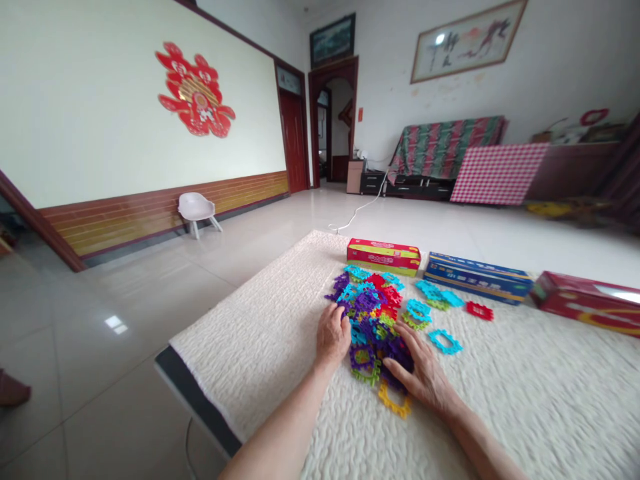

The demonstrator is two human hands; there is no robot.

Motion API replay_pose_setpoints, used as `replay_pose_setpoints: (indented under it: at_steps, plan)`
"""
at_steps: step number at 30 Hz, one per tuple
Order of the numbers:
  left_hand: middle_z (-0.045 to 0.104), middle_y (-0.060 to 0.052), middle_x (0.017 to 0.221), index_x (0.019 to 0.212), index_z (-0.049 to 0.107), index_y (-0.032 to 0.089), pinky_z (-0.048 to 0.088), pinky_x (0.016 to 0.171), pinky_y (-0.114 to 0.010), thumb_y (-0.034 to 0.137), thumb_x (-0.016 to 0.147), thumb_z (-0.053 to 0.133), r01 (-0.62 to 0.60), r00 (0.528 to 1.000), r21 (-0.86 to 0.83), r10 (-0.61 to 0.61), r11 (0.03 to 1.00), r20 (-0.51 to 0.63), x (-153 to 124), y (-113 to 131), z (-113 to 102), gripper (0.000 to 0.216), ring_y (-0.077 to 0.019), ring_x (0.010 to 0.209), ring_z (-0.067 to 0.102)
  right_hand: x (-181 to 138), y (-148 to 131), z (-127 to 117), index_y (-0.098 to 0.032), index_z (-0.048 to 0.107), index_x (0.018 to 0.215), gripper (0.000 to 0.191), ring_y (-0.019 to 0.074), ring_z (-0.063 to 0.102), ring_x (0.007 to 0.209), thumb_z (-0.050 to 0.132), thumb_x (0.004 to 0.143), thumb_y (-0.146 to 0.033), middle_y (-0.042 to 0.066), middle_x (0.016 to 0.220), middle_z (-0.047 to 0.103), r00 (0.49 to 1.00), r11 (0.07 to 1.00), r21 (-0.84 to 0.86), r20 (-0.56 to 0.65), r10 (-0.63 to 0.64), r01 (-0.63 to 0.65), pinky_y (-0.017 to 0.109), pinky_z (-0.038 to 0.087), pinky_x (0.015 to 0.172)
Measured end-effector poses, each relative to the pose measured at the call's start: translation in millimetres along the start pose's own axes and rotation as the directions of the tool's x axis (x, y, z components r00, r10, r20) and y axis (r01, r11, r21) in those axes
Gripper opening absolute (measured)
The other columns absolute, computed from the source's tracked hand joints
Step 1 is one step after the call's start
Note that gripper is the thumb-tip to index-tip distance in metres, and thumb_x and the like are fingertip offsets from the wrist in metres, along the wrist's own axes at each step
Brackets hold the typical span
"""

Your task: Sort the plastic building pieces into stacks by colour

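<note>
Pieces (367, 300) lie heaped between left fingers (332, 311), curled, grip unclear, and right fingers (412, 340), spread open.

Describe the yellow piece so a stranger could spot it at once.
On the cream quilted cover, find the jumbled heap of plastic pieces. At its near edge, just below the right hand's thumb, lies the yellow piece, toothed along its outside. Its colour sets it apart from the green piece and purple pieces beside it.

A dark red box (590, 301) on the right runs out of view. The right hand (424, 368) partly hides purple pieces (399, 353) beneath it, and yellow objects (550, 209) far right are blurred.
</note>
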State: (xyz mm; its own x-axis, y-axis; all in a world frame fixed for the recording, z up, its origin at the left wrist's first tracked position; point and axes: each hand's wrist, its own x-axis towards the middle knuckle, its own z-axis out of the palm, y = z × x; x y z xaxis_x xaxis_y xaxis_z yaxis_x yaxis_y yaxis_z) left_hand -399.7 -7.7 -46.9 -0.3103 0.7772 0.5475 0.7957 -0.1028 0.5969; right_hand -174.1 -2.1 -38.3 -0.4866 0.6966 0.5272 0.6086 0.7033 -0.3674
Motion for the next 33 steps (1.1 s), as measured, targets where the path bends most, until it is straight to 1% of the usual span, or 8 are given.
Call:
replay_pose_setpoints:
  at_steps: [5,9,13,18,23,26,29,33]
  plan:
    - [0.061,-0.014,0.124,0.113,0.064,0.014,0.043,0.106,-0.040,0.021,0.089,0.045,-0.001,1.000,-0.005,0.001,1.000,-0.007,-0.4,0.3,0.2,0.031,-0.0233,0.120,0.054,-1.0,2.3,4.8,-0.021,0.036,0.138,0.064,0.0301,0.042,0.132,0.057,0.084,-0.050,0.014,0.142,0.044,1.000,0.999,0.022,0.012,0.028,-0.028,0.047,0.040,0.105]
    - [0.062,-0.013,0.123,0.113,0.063,0.014,0.043,0.106,-0.040,0.021,0.090,0.043,0.009,1.000,-0.050,-0.010,0.999,-0.017,-2.0,0.4,-1.8,0.032,-0.0222,0.119,0.055,-2.9,2.1,6.0,-0.021,0.032,0.141,0.067,0.0311,0.037,0.135,0.056,0.085,-0.049,0.015,0.146,0.038,0.998,0.998,0.023,0.015,0.060,-0.060,0.049,0.038,0.107]
    - [0.062,-0.011,0.124,0.122,0.058,0.016,0.044,0.104,-0.040,0.022,0.090,0.042,0.071,0.997,-0.135,-0.076,0.988,-0.029,-0.9,-0.7,-4.6,0.036,-0.0210,0.117,0.056,2.5,-2.7,6.8,-0.023,0.028,0.143,0.068,0.0334,0.034,0.137,0.055,0.086,-0.049,0.016,0.147,0.036,0.998,0.999,0.038,0.053,0.029,-0.031,0.054,0.036,0.108]
    - [0.064,-0.012,0.123,0.120,0.060,0.017,0.044,0.103,-0.039,0.024,0.090,0.041,0.179,0.983,-0.191,-0.184,0.965,-0.005,16.7,-7.7,-8.8,0.036,-0.0214,0.116,0.058,27.5,-13.9,17.2,-0.024,0.026,0.144,0.070,0.0336,0.036,0.135,0.055,0.086,-0.049,0.016,0.146,0.037,0.995,0.991,0.131,0.096,-0.028,0.015,0.054,0.039,0.106]
    - [0.067,-0.012,0.117,0.112,0.064,0.016,0.045,0.101,-0.039,0.027,0.090,0.041,0.192,0.981,-0.179,-0.192,0.965,0.014,46.4,-31.6,-20.2,0.034,-0.0218,0.111,0.061,57.0,-25.9,36.7,-0.023,0.031,0.143,0.070,0.0324,0.038,0.135,0.057,0.085,-0.050,0.016,0.146,0.039,0.990,0.979,0.199,0.120,-0.075,0.050,0.052,0.040,0.106]
    - [0.070,-0.011,0.111,0.106,0.067,0.017,0.047,0.098,-0.039,0.031,0.090,0.041,0.241,0.970,-0.195,-0.241,0.951,0.023,60.4,-50.9,-30.4,0.034,-0.0224,0.107,0.063,71.9,-34.7,49.3,-0.021,0.031,0.143,0.071,0.0316,0.036,0.136,0.057,0.084,-0.050,0.016,0.147,0.038,0.984,0.969,0.234,0.135,-0.115,0.081,0.051,0.038,0.108]
    - [0.070,-0.011,0.112,0.106,0.067,0.017,0.046,0.099,-0.040,0.036,0.090,0.041,0.301,0.953,-0.256,-0.301,0.918,0.040,67.1,-69.8,-39.0,0.036,-0.0230,0.109,0.063,87.8,-44.7,62.6,-0.019,0.031,0.143,0.072,0.0321,0.034,0.137,0.057,0.084,-0.051,0.018,0.148,0.037,0.976,0.955,0.275,0.153,-0.157,0.111,0.052,0.036,0.109]
    - [0.066,-0.010,0.121,0.112,0.066,0.017,0.043,0.104,-0.039,0.043,0.090,0.042,0.338,0.939,-0.366,-0.338,0.867,0.066,69.3,-88.1,-43.3,0.041,-0.0230,0.117,0.059,114.3,-56.6,82.7,-0.018,0.034,0.142,0.073,0.0335,0.037,0.134,0.059,0.082,-0.051,0.019,0.144,0.041,0.973,0.943,0.321,0.174,-0.154,0.092,0.054,0.036,0.107]
